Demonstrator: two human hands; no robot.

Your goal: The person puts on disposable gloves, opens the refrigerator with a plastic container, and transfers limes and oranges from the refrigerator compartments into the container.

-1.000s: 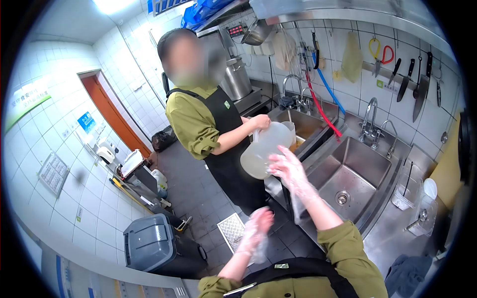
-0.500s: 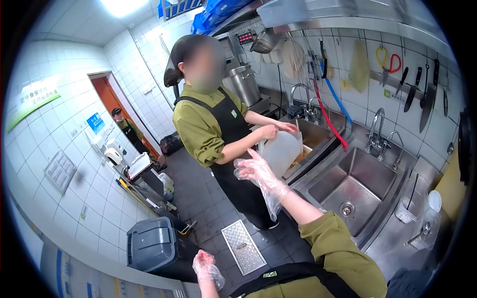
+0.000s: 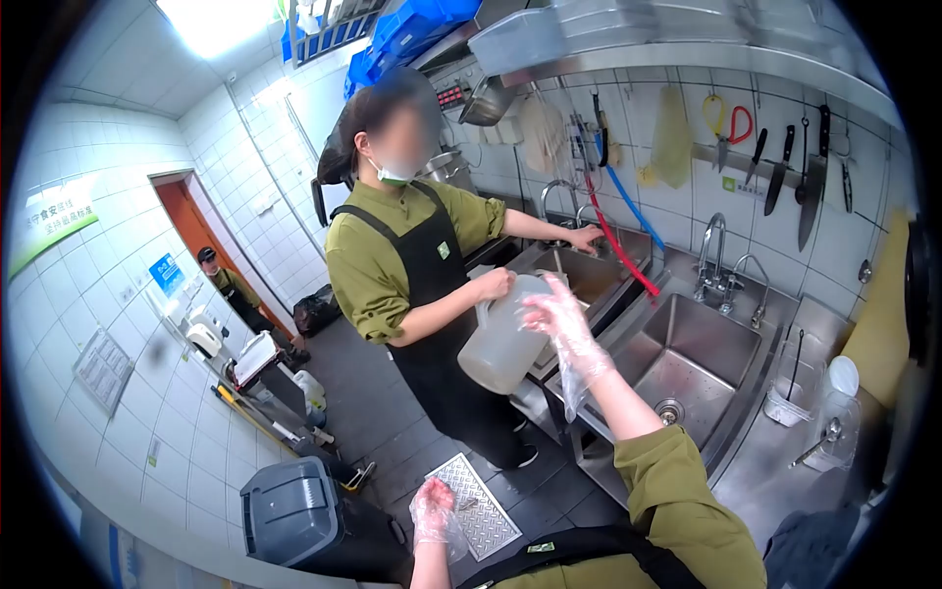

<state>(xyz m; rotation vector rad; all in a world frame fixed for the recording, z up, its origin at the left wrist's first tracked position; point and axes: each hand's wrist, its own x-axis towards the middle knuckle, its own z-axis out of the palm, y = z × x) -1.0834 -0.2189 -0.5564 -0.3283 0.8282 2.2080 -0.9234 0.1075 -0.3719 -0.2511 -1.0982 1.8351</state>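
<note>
My right hand [image 3: 564,324], in a clear plastic glove, reaches forward with its fingers spread. It overlaps the right side of a translucent plastic jug [image 3: 502,339]; whether they touch I cannot tell. A co-worker [image 3: 422,236] grips the jug's handle with one hand and stretches the other toward the taps at the far sink [image 3: 589,280]. Low in front of me, my left hand [image 3: 434,501] is also gloved. Its fingers are curled in loosely, and nothing shows in them.
To my right is a steel sink [image 3: 706,344] with a tap [image 3: 714,250]. Knives [image 3: 812,187] and scissors hang on the tiled wall. A grey lidded bin [image 3: 294,510] stands at lower left, near a metal floor plate [image 3: 476,506]. Another person [image 3: 235,285] is in the doorway.
The co-worker has brought the jug away from the far sink, lower and toward me, and moved one hand from it to the taps. My right hand has shifted right, beside the jug.
</note>
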